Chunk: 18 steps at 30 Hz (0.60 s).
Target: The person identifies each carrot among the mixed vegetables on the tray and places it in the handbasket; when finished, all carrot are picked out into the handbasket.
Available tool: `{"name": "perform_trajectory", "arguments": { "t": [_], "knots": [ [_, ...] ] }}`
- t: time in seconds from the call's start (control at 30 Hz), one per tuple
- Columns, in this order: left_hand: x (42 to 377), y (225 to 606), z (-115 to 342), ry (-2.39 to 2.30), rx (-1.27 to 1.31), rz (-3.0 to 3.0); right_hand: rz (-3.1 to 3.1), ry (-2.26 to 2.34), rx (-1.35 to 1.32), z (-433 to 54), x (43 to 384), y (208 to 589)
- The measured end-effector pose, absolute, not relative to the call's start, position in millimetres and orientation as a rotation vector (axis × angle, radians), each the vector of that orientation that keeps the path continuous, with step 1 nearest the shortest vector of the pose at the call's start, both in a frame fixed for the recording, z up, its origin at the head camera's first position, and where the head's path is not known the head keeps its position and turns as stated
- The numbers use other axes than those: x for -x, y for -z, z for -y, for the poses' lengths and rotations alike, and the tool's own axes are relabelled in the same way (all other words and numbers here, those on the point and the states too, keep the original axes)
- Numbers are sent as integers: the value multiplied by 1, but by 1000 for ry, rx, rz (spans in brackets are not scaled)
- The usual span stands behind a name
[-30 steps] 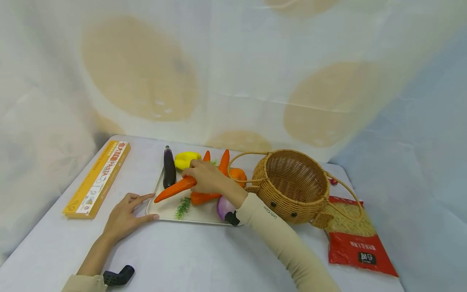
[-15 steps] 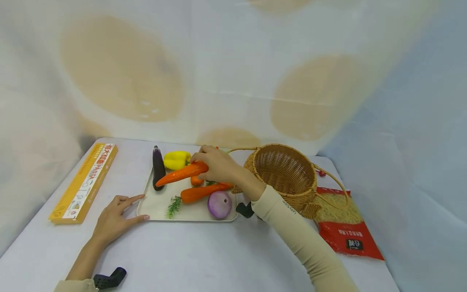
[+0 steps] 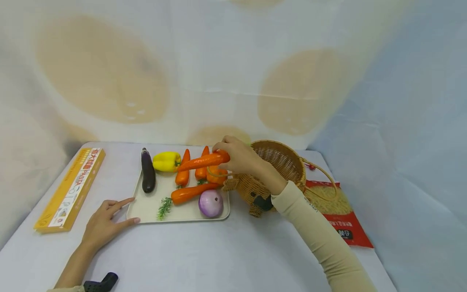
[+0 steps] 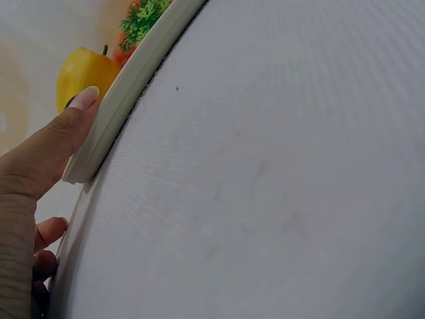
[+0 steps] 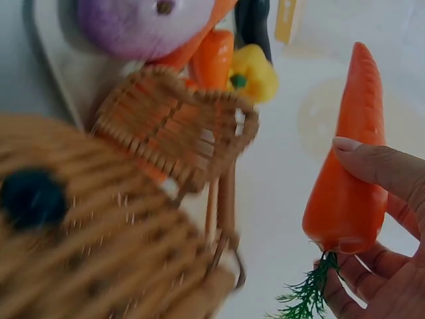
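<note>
My right hand (image 3: 242, 158) holds a carrot (image 5: 355, 173) raised beside the wicker basket (image 3: 251, 188). In the right wrist view the thumb lies across its orange body, with green leaves hanging below. At the near-left corner of the cream tray (image 3: 146, 209) my left hand (image 3: 99, 227) touches the rim, thumb and index finger spread apart; the left wrist view has the thumb (image 4: 63, 136) on that rim. On the tray lie an eggplant (image 3: 148, 172), a yellow bell pepper (image 3: 166, 162), several other carrots (image 3: 189, 194), an orange vegetable (image 3: 216, 177) and a purple onion (image 3: 211, 204).
A yellow pasta box (image 3: 71, 190) lies left of the tray. Right of the basket, partly behind it and my sleeve, is a red bag of pasta (image 3: 352, 229). The basket's looped handle (image 3: 328, 192) sticks out over that bag. A white curtain (image 3: 204, 81) hangs behind the table.
My right hand has lifted the carrot off the tray area and carried it right, toward the basket. The view has turned rightward. My left hand stays at the tray's corner.
</note>
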<state>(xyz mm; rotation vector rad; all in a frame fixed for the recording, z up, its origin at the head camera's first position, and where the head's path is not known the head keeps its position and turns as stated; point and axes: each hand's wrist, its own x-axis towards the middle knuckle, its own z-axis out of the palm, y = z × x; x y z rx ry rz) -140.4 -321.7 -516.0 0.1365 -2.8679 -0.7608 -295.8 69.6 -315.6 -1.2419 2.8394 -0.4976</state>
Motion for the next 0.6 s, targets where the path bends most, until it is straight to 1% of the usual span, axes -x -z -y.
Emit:
{"name": "perform_trajectory", "arguments": {
  "t": [0.2,0.6],
  "knots": [
    [140,518,323,761,-139,2881,-2889,531,1136,-97,300,310],
    [138,518,330,754,-128,2886,-2896,615,956,-147,314,311]
  ]
}}
